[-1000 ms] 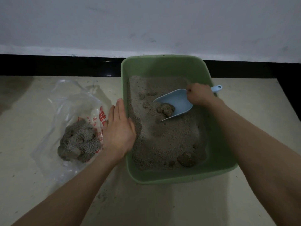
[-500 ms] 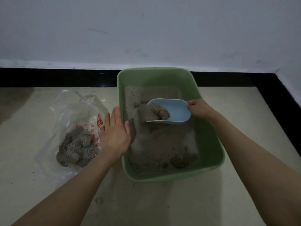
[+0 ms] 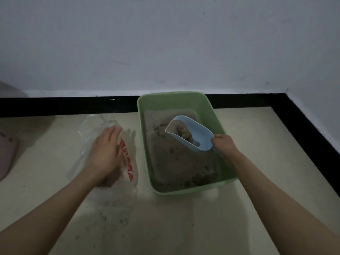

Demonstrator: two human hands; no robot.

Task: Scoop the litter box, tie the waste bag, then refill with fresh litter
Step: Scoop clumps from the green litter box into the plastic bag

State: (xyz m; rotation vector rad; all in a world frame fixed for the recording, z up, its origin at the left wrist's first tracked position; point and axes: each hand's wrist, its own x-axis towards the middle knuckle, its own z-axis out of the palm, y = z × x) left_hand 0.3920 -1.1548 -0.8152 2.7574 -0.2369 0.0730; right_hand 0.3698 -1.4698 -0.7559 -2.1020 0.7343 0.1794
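A green litter box [image 3: 217,115] stands on the pale floor against the wall, holding grey-brown litter [image 3: 176,162] with dark clumps near its front right corner. My right hand [image 3: 223,144] grips the handle of a light blue scoop [image 3: 198,137], which is lifted above the litter with a clump and loose grains inside. Left of the box lies a clear plastic waste bag [image 3: 128,155] with red print. My left hand [image 3: 106,151] lies flat on top of that bag, fingers straight, and covers the waste clumps inside it.
Loose litter grains [image 3: 110,218] are scattered on the floor in front of the bag. A black skirting strip [image 3: 73,104] runs along the wall and down the right side. A pinkish object [image 3: 7,155] sits at the far left edge.
My left hand has moved from the box's left rim onto the bag. My right hand has lifted and turned the scoop with a clump in it. The view has tilted upward.
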